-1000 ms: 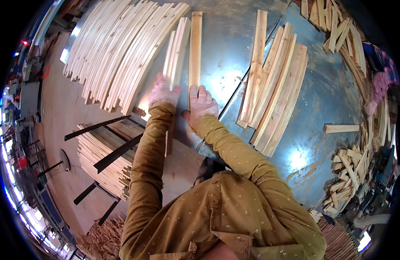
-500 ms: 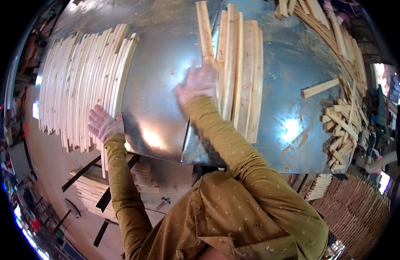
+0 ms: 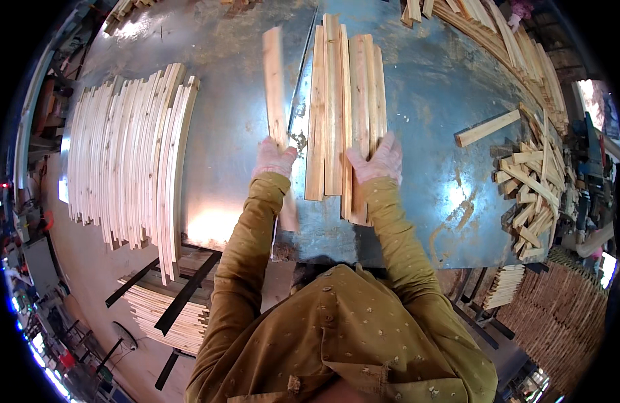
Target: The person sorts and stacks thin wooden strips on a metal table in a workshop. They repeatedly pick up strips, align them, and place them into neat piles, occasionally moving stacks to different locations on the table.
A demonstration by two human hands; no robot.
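Fingers of left hand [image 3: 273,158] press single pale wooden slat [image 3: 275,101]; right hand [image 3: 377,160] flat on neighbouring slat bundle [image 3: 345,107]. Splinters likely.

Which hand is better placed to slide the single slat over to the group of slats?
Probably the left hand: it already rests on the single slat, which lies just left of the group. The right hand rests on the group itself.

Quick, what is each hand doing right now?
Left hand: laid on a single wooden slat; whether it grips cannot be told.
Right hand: resting flat and open on the bundle of slats.
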